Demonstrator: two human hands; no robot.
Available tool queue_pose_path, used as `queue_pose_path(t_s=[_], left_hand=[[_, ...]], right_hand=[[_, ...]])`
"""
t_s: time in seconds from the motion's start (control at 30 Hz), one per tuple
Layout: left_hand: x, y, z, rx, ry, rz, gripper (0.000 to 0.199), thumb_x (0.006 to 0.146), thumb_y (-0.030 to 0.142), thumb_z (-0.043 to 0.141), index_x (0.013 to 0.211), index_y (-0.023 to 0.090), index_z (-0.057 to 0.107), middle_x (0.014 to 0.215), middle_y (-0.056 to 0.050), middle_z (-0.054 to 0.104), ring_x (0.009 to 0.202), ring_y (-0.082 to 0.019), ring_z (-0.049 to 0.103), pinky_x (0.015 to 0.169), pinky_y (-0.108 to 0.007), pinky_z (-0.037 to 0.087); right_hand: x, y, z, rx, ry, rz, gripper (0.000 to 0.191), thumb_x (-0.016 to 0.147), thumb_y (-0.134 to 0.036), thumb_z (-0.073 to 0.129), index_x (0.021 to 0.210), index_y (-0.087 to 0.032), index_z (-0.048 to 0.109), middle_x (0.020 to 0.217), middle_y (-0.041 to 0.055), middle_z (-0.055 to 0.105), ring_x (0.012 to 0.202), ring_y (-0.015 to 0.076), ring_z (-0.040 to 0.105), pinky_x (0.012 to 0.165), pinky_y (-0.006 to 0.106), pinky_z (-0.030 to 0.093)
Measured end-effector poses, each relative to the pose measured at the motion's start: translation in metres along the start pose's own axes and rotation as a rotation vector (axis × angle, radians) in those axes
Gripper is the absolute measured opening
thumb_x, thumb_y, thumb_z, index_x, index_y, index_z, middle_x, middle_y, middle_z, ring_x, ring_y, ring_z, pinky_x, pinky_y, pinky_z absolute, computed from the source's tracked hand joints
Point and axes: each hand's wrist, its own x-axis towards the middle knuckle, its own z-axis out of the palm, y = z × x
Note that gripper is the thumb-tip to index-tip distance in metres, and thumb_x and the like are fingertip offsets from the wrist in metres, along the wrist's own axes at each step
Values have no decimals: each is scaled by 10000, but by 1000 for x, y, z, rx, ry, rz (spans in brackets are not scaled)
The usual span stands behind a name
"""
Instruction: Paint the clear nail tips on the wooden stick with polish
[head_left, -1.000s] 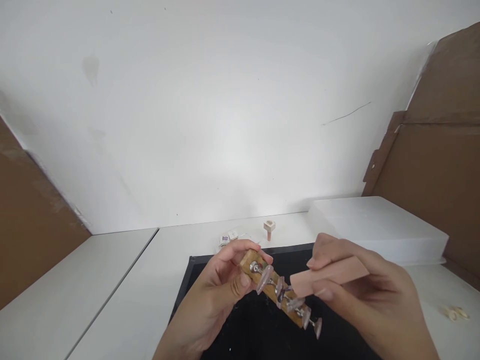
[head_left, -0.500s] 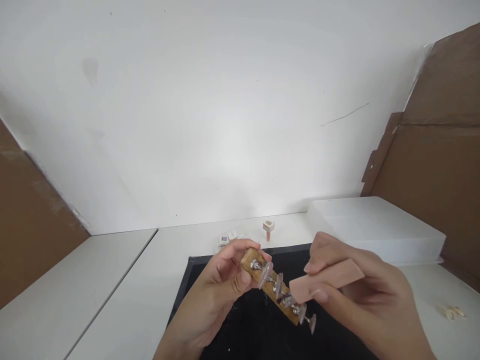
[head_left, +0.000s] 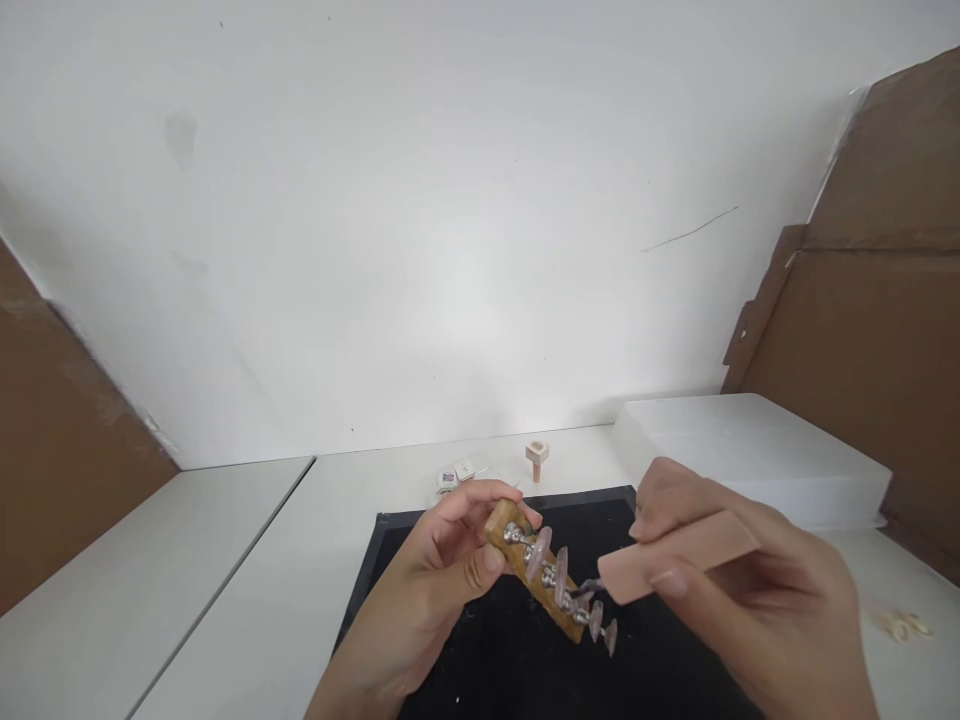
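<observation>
My left hand [head_left: 450, 580] grips the upper end of a wooden nail-tip stand [head_left: 498, 518], tilted down to the right. Silver metal posts on it carry several translucent pinkish nail tips [head_left: 562, 575] in a row. My right hand [head_left: 742, 580] pinches a flat pink handle [head_left: 679, 557]. From the handle's left end a thin dark stem, like a brush, reaches the nail tips near the stand's lower end. Whether its tip touches one of them I cannot tell.
Beneath my hands lies a black mat [head_left: 517, 660] on the white table. Behind it are a small square-topped object on a pink stem [head_left: 537, 458] and small white packets [head_left: 450, 478]. A translucent plastic box [head_left: 750, 440] is at right, with pale rings [head_left: 904, 626] in front.
My right hand has drawn the pink handle slightly right, exposing its thin dark stem. The stand has turned a little, its lower end shifting left. My left hand keeps its hold.
</observation>
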Motion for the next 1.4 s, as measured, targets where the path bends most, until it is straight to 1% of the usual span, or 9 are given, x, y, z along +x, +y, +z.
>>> queue_pose_path(t_s=[0.1, 0.2, 0.3, 0.43, 0.67, 0.77, 1.03, 1.17, 1.4], left_hand=[[0, 2, 4, 7, 2, 11, 235, 773, 315, 782, 1002, 300, 734, 996, 4, 701, 869, -134, 604, 745, -238, 435], [-1, 2, 6, 15, -11, 17, 228, 781, 307, 775, 1005, 302, 735, 989, 5, 697, 848, -128, 596, 739, -236, 431], [-3, 0, 5, 19, -11, 24, 224, 779, 301, 775, 1000, 301, 736, 956, 6, 690, 807, -124, 584, 727, -241, 427], [-5, -4, 2, 43, -11, 10, 221, 789, 304, 764, 1008, 306, 736, 951, 0, 684, 860, -147, 587, 753, -251, 430], [-1, 1, 3, 59, 0, 28, 213, 773, 298, 781, 983, 307, 748, 963, -2, 685, 832, -130, 569, 730, -231, 433], [0, 1, 7, 64, 0, 31, 216, 778, 306, 777, 992, 308, 749, 971, -1, 685, 836, -128, 569, 728, -228, 430], [-5, -5, 5, 92, -9, 39, 217, 772, 337, 780, 986, 311, 754, 956, 4, 687, 868, -136, 563, 757, -235, 424], [-5, -6, 2, 83, 2, 12, 225, 779, 332, 774, 1001, 309, 748, 972, -4, 696, 878, -145, 579, 765, -244, 430], [-4, -6, -1, -67, 24, -77, 260, 834, 335, 718, 1085, 272, 739, 975, -36, 698, 942, -167, 613, 799, -261, 482]], right_hand=[[4, -4, -2, -35, -72, -21, 149, 838, -212, 727, 739, -253, 624, 613, -35, 638, 557, 150, 547, 521, 282, 460], [4, -5, -1, -51, -65, -3, 152, 829, -206, 733, 711, -251, 648, 636, -29, 638, 573, 146, 550, 521, 273, 456], [1, -3, 3, -51, 31, 49, 149, 819, -202, 742, 701, -262, 672, 651, -32, 642, 588, 142, 570, 528, 258, 461], [-4, 0, 4, -45, 152, 82, 190, 819, -162, 720, 666, -267, 676, 638, -28, 644, 593, 152, 582, 552, 270, 473], [3, -2, -2, -29, -44, -17, 169, 791, -163, 746, 693, -250, 640, 590, -35, 623, 546, 149, 534, 491, 269, 442], [4, -1, -3, -54, -79, -12, 166, 778, -146, 741, 710, -245, 627, 597, -40, 617, 555, 144, 532, 498, 262, 449], [-2, 0, 4, -81, 125, 34, 196, 806, -146, 730, 662, -266, 674, 643, -32, 641, 586, 144, 571, 523, 256, 455], [-5, 0, 6, -99, 222, 118, 156, 830, -249, 739, 689, -277, 680, 608, -24, 650, 566, 165, 580, 529, 287, 462], [-6, 3, -2, -75, 90, 72, 227, 898, -290, 688, 678, -268, 638, 670, -40, 694, 642, 146, 661, 592, 235, 533]])
